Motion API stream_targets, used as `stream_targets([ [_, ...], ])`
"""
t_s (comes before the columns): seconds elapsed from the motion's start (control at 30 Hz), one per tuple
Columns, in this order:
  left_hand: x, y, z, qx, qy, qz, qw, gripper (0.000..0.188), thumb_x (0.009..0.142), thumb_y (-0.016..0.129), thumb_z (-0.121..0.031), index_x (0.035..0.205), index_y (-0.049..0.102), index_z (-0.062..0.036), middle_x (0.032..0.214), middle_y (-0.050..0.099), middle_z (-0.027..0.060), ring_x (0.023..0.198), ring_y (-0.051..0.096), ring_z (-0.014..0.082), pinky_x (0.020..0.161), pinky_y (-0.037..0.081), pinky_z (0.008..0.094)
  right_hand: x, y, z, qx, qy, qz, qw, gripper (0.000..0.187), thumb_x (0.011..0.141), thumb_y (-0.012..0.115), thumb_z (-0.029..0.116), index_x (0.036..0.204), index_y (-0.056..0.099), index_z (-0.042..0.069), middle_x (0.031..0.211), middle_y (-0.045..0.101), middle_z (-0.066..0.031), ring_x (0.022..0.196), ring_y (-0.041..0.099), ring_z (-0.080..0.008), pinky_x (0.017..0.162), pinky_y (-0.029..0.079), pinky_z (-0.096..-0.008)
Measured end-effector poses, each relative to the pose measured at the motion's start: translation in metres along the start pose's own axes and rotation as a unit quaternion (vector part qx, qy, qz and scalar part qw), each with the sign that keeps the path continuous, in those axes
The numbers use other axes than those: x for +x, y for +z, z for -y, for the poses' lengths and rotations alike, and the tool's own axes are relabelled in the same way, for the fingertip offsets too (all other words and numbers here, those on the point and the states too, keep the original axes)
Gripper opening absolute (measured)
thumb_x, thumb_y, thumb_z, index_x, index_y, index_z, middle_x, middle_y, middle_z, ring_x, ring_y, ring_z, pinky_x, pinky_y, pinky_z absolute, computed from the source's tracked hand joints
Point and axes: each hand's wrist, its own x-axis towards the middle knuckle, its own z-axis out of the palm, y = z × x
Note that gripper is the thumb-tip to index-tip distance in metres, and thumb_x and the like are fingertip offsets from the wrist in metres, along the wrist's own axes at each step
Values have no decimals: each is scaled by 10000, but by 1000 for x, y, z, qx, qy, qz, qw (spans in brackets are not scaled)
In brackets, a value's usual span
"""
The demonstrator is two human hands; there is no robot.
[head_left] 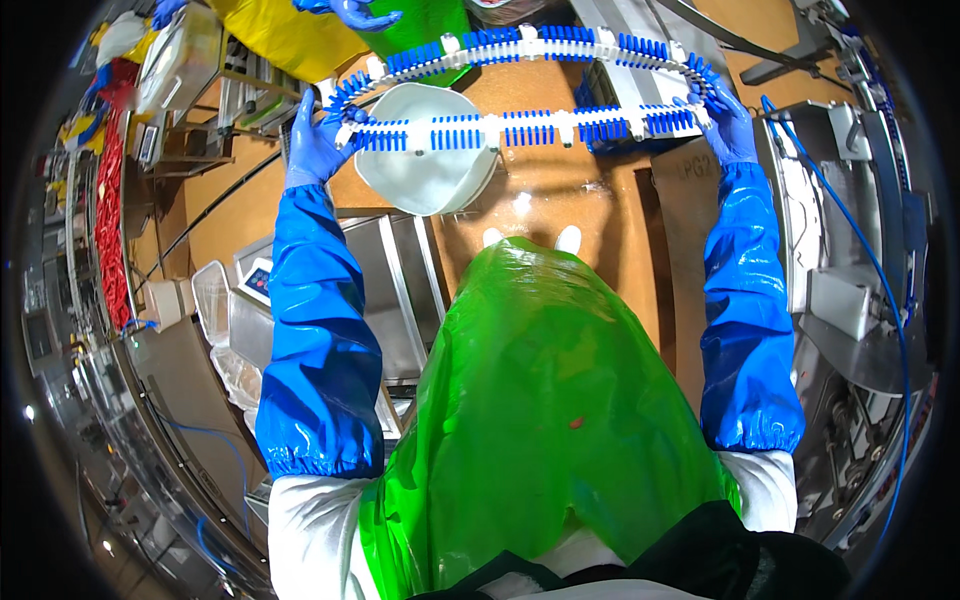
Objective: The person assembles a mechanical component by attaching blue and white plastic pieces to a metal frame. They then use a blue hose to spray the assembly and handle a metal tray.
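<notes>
A long loop of conveyor chain (530,50), white links set with rows of blue comb-like prongs, hangs stretched out in front of me. My left hand (318,140), in a blue glove, is closed round its left end. At the opposite end, my right hand (730,125), gloved alike, grips the bend of the loop. The chain's near run passes over a pale, rounded plastic tub (425,185) on the floor and hides part of it.
Another person's blue-gloved hand (365,14) shows at the top, by yellow and green aprons. Steel machinery (850,220) with a blue hose (850,215) stands at right. Steel equipment with a control panel (257,281) and a red hanging bundle (110,220) are at left.
</notes>
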Motion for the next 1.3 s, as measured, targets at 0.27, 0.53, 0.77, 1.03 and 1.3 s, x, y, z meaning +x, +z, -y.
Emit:
stream_targets([
  [0.27, 18, 2, 6, -27, -20, 15, 999, 756, 897, 455, -676, 1069, 516, 57, 954, 592, 191, 902, 581, 314, 885, 484, 445, -1, -11, 3, -6, 17, 23, 1000, 323, 964, 548, 196, 1194, 582, -27, 1033, 664, -172, 942, 659, -261, 889, 551, -399],
  [0.53, 21, 8, 13, -23, 7, 12, 1000, 785, 893, 418, -703, 1039, 519, 62, 957, 585, 201, 903, 583, 328, 893, 485, 458, -8, -3, -1, 88, 68, 40, 993, 515, 1004, 457, 368, 1223, 495, -96, 1058, 634, -198, 930, 649, -294, 863, 545, -408],
  [0.77, 13, 2, 16, -68, -15, 101, 992, 832, 901, 382, -711, 1164, 508, 67, 1049, 593, 206, 993, 575, 352, 980, 445, 494, -10, -5, -7, 84, 70, 17, 994, 497, 1000, 459, 359, 1223, 514, -82, 1046, 639, -181, 934, 634, -282, 884, 509, -399],
  [1.03, 4, 50, 10, -119, -59, 63, 989, 967, 887, 367, -740, 1305, 384, 132, 1137, 537, 252, 1070, 531, 410, 1006, 415, 514, -16, -17, -16, 49, 43, -78, 995, 419, 1005, 479, 296, 1164, 568, -81, 1009, 646, -192, 908, 628, -283, 845, 507, -403],
  [1.3, 6, 75, 22, -137, -52, 85, 986, 930, 898, 373, -713, 1361, 354, 93, 1270, 489, 243, 1172, 482, 398, 1053, 357, 549, -22, -19, -14, 36, 43, -75, 996, 340, 995, 513, 269, 1105, 597, -42, 1015, 652, -147, 962, 630, -242, 911, 504, -382],
])
